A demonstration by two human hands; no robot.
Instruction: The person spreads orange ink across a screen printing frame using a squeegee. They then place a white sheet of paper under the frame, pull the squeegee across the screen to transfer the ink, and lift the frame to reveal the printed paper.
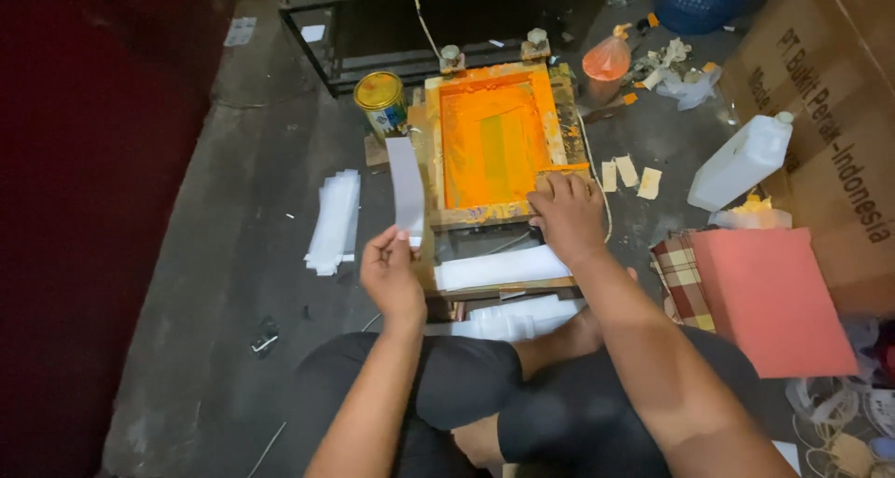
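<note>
Both hands are at work over a screen-printing frame (pixel 494 143) on the floor: the left hand (pixel 392 275) is pinched on the lower end of a pale grey strip (pixel 406 191), holding it upright just left of the frame, while the right hand (pixel 567 215) lies flat with fingers spread on the frame's near right corner, gripping nothing that shows. Orange ink covers the mesh. Just below the frame's near edge a white sheet (pixel 499 267) lies on the wooden base, and more white pieces (pixel 517 318) sit in a loose pile close to the person's knees — unprinted stock, by the look of it. A stack of similar white strips (pixel 334 221) lies well apart on the floor to the left, though whether these are finished cannot be told. A gold-lidded tin (pixel 380 99) stands beside the frame's far left corner, a white plastic jug (pixel 741 161) off to the right. Judging by the two piles, the work seems partway through.
</note>
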